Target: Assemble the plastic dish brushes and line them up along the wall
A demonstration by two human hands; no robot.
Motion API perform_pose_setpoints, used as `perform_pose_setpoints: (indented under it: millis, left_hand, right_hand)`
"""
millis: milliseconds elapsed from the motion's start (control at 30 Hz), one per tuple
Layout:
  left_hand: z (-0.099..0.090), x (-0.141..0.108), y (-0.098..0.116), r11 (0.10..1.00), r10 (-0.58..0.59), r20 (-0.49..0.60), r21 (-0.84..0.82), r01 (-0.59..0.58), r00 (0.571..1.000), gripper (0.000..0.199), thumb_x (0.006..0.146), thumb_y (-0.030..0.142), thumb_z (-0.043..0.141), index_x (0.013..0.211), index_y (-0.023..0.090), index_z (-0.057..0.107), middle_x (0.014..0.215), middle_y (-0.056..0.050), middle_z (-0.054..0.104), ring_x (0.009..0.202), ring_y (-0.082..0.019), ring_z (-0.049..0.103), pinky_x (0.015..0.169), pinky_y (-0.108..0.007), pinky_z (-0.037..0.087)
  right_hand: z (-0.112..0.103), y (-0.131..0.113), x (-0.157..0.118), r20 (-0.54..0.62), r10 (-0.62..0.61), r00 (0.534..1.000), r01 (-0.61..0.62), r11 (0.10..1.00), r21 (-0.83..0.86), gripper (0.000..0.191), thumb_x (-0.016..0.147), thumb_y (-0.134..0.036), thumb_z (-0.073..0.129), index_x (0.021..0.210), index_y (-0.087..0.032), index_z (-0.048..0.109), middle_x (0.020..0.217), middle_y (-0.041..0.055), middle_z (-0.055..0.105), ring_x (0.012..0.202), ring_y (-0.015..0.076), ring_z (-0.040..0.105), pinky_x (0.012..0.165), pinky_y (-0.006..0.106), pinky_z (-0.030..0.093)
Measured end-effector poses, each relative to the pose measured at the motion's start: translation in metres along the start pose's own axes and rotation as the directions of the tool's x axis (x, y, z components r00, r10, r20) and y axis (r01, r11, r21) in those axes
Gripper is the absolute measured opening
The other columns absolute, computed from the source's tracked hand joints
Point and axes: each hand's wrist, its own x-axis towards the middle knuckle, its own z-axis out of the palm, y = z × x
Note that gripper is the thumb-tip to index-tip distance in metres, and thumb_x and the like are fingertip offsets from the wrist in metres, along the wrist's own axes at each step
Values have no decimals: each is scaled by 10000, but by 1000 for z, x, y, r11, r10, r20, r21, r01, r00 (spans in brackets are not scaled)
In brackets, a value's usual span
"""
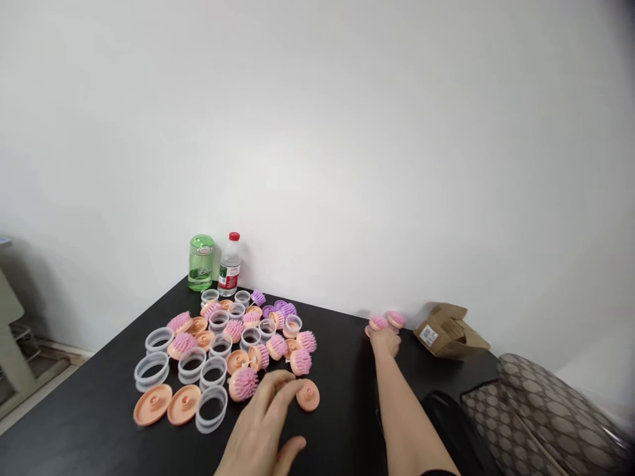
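A: Left hand first. What does it do?

B: Left hand [260,426], palm down, low over the black table [337,344]. Thumb and fingers apart, nothing clamped between them. Index fingertip at the edge of a peach disc [308,396], which lies hub up. Flat footing, I judge, so it sits steady.

A: And the right?

B: Right hand [387,342] reaches far out, by two pink-topped pieces [395,319] near the wall [317,165]. The back of the hand hides the fingertips; I cannot tell whether they pinch a piece or merely rest beside one.

A: The rest of the parts?

B: Spread to the person's left. Clear rings [211,426] lie open side up, a pose that probably stops them rolling. Pink bristle heads [243,384] among them, several tipped over; rounded backs may explain the lean. Two more peach discs [184,404] at the near edge of the spread, side by side. Loose spacing likely makes each easy to pick out.

A: Surroundings?

B: Green bottle [201,264] and red-capped bottle [229,271] upright behind the parts, presumably out of the hands' way. Open brown box [449,334] right of the right hand; patterned bag [546,410] nearer the person.
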Motion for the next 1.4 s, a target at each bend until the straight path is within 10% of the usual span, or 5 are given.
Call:
perform_pose_setpoints:
  millis: [500, 633, 933, 1233, 1400]
  left_hand:
    - [-27, 14, -1, 991, -52, -78, 115, 60, 996, 567, 831, 123, 585, 1353, 299, 451, 1340, -126, 518, 1240, -303, 536, 981, -450, 523]
    - [-43, 27, -8, 982, -132, -253, 97, 161, 959, 368, 874, 167, 543, 1233, 236, 504, 1231, -124, 534, 1154, -281, 559, 945, -459, 513]
    - [-56, 34, -32, 959, -147, -356, 176, 221, 923, 173, 830, 146, 558, 989, 211, 579, 1010, -65, 590, 994, -251, 581, 860, -397, 494]
    - [-86, 30, -39, 819, -377, -142, 411, 401, 915, 292, 895, 432, 574, 766, 188, 669, 863, -61, 616, 868, -242, 600, 772, -342, 439]
    - [-98, 23, -40, 761, -460, 135, 568, 312, 877, 625, 411, 424, 933, 943, 192, 702, 1005, -95, 621, 959, -329, 587, 809, -375, 454]
  right_hand:
    - [-3, -13, -22, -85, -237, 968, 245, 963, 115, 484, 885, -278, 649, 1311, -87, 522, 1371, 223, 514, 1271, 361, 491, 1027, 518, 423]
    - [0, -12, -87, 40, -618, 785, 592, 768, 246, 437, 836, -285, 621, 1213, -65, 589, 1250, 225, 607, 1181, 336, 568, 987, 431, 465]
    - [2, 38, -249, 70, -989, 131, 895, 149, 420, 222, 861, -217, 621, 1080, -219, 650, 1172, 95, 672, 1146, 282, 596, 980, 442, 500]
    - [34, 52, -283, 71, -992, 106, 934, 124, 334, 253, 823, -85, 619, 1047, -199, 595, 1038, 107, 673, 983, 306, 648, 847, 472, 565]
    - [42, 69, -269, 45, -994, 96, 914, 106, 392, 429, 849, -150, 605, 1264, -218, 520, 1182, 110, 645, 1123, 306, 617, 935, 468, 550]
